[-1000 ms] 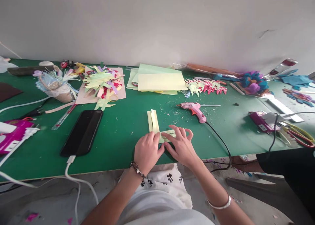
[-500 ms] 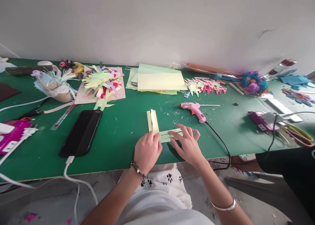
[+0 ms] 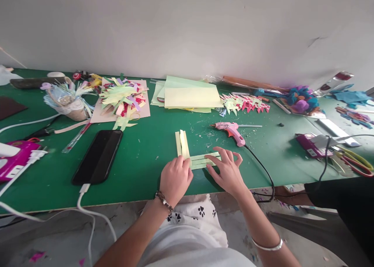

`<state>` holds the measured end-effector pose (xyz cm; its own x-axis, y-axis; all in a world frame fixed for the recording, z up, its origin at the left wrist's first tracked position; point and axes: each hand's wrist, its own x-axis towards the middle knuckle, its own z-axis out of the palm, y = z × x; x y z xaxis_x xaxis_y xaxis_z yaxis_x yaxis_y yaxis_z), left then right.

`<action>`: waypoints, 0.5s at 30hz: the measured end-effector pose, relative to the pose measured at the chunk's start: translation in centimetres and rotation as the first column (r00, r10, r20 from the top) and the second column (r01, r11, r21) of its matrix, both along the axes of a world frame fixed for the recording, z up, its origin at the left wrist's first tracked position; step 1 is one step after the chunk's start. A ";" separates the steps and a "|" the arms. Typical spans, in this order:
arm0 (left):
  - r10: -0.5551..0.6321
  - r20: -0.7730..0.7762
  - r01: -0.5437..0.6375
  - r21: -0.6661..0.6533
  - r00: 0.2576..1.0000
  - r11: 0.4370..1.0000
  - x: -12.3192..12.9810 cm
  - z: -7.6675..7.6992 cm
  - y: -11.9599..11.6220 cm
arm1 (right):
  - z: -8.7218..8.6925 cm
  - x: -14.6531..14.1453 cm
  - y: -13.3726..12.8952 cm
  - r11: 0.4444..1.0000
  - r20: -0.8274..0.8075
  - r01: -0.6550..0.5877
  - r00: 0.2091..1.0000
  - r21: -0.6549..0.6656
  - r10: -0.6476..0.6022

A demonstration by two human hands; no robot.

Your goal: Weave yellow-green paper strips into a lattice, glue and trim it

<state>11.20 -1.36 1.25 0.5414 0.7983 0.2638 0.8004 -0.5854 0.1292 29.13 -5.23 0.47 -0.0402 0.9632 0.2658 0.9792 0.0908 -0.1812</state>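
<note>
Pale yellow paper strips and light green paper strips meet at a corner on the green table, the yellow ones pointing away from me and the green ones to the right. My left hand is closed, its fingertips pressed on that corner and hiding part of it. Over the right end of the green strips, my right hand has its fingers spread, with fingertips touching the paper. Beyond it lies a pink glue gun with a clear glue stick in its back.
A black phone with a white cable lies left. Further back are a heap of paper strips, paper sheets and woven paper pieces. Scissors and a purple power strip lie right, near another person's leg.
My right hand has slid slightly to the right along the green strips. My left hand stays on the corner. The whole view has shifted a little.
</note>
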 end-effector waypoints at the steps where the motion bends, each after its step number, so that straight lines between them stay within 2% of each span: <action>1: -0.001 0.000 0.001 -0.002 1.000 1.000 0.0 0.0 0.0 | 0.0 0.1 0.0 1.000 0.000 0.002 1.000 0.003 -0.002; 15: 0.002 -0.011 -0.002 -0.010 1.000 1.000 -0.1 -0.3 0.0 | -0.3 1.4 -0.1 0.999 0.019 0.046 0.999 0.007 -0.046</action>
